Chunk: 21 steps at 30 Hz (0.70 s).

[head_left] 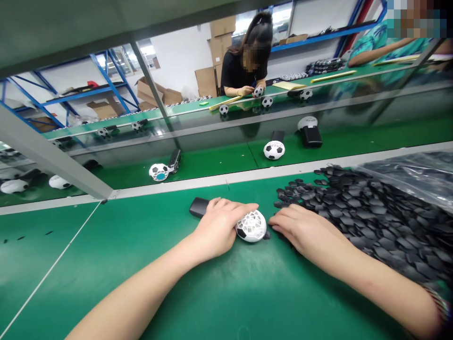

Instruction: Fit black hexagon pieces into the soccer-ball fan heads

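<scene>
A white football-patterned device head with open cut-outs and a black patch lies on the green bench in front of me. My left hand is closed around its neck, and its black handle sticks out to the left past my fingers. Just right of the ball, my right hand has its fingertips pinched together low over the bench. Whether a piece is between those fingertips is hidden. One small black piece lies against the ball's right edge.
A large heap of black pieces covers the bench at right, beside a clear plastic bag. Beyond the metal rail, a green conveyor carries several football devices. A co-worker handles a ball opposite; another person sits at far right.
</scene>
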Tool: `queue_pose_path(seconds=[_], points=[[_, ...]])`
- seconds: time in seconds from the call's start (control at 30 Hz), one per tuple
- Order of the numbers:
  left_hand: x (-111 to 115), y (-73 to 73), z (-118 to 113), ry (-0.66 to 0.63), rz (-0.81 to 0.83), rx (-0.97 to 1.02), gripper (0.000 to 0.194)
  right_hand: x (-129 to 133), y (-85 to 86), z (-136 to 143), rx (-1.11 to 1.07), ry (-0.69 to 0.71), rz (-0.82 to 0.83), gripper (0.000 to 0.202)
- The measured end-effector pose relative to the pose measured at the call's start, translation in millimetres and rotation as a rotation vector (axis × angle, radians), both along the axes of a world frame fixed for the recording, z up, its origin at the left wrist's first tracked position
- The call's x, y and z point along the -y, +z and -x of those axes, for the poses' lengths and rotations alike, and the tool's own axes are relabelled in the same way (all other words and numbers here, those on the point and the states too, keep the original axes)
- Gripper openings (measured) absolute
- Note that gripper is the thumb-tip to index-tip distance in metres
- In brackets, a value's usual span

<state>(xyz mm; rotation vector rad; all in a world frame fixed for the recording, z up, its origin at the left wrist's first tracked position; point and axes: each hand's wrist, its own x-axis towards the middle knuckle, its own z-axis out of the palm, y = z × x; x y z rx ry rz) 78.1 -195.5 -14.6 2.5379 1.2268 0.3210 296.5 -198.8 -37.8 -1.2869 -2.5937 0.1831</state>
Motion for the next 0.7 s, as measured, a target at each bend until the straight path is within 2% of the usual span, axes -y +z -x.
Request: queue_pose_path(seconds=[0.07,0.17,0.3,0.4,0.47,0.57,0.7], points=[[0,-0.3,0,0.001,-0.006,-0.008,0.072,-1,-0.8,-3,-0.010,-0.013,-0.016,0.024],[-1,-0.7,0,0.012,-0.002,-0.017,0.074,-2,2.4,-6,-0.155,-0.044,0.016,0.024],[-2,-2.1,1,0.019,0.009,-0.011,0.072,5,14.2,-1,-0.422,-0.072,0.209,0.011],[-2,-1.5,1,0.032,0.036,0.005,0.066,11,19.1,4,-0.550,-0.006,0.276,0.012],[-2,0.0,1,0.025,0.076,0.026,0.067,12,18.2,7,-0.599,0.080,0.248,0.017],[0,1.7,-2,0.045,0.117,0.075,0.080,12,13.4,11,-0.612,0.185,0.158,0.018],[3,-0.3,-8,0.140,0.091,0.104,0.072,10,6.0,16,-0.600,0.164,0.121,0.011]])
